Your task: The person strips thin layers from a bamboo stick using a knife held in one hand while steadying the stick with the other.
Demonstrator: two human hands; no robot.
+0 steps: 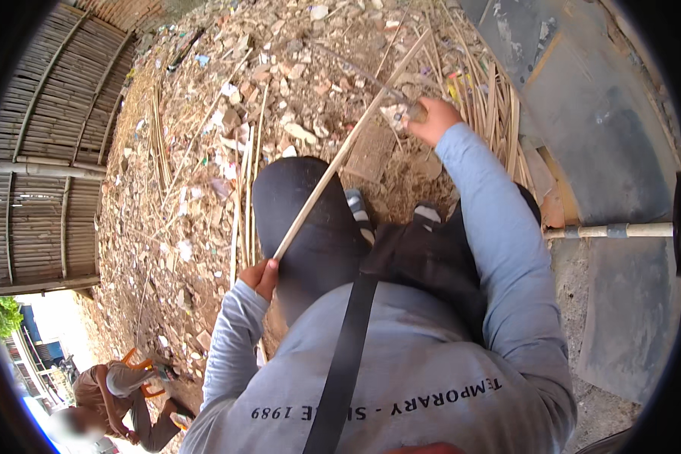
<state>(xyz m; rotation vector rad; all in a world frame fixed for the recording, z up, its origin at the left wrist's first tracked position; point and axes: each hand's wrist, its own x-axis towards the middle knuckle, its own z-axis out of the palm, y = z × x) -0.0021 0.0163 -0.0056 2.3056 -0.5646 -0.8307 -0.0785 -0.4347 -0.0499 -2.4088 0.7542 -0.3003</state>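
Observation:
My left hand [262, 278] grips the lower end of a long pale bamboo strip [331, 172], beside my left knee. The strip slants up and away to the right across my dark trouser leg. My right hand [436, 121], with the arm stretched forward, is closed round the rounded handle of a long-bladed knife [362, 74]. Its thin dark blade points to the far left and crosses the strip near the strip's far part. Whether the edge touches the strip I cannot tell.
Rubble and litter cover the ground [295, 91]. Split bamboo strips [492, 113] lie at the right, more strips [247, 197] to the left. Grey sheets [605, 113] stand at the right. A woven bamboo wall [41, 98] rises at left; a seated person [121, 393] is at lower left.

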